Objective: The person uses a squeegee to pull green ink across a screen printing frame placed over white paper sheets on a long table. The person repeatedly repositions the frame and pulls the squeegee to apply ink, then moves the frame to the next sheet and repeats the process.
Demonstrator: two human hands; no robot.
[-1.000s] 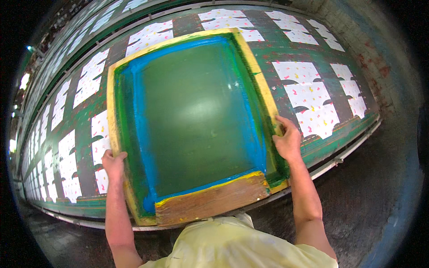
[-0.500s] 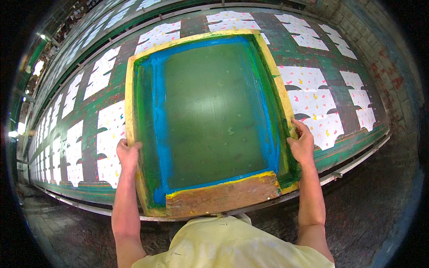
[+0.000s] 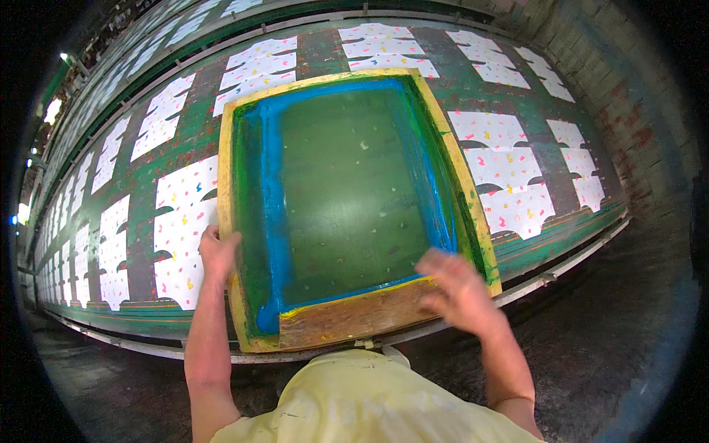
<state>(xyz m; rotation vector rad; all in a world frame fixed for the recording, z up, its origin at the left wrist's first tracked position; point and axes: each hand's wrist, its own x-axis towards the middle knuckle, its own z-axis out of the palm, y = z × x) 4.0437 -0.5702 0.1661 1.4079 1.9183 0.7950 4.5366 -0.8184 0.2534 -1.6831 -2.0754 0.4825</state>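
A screen printing frame of yellowish wood lies in front of me on a long table. Its green mesh has blue ink along the edges, and a brown strip runs across its near end. My left hand is closed round the left side bar, thumb on top. Over the near right corner hovers my right hand, a little blurred, its fingers apart and nothing in them. It is off the right side bar.
White fabric pieces with small coloured prints lie in rows on the green table. A pale rail runs along the table's near edge. A block wall stands at the right; another table of pieces lies beyond.
My right hand has let go of the right side bar and moved left over the near end. The screen frame sits a little nearer, and my left hand still grips it.
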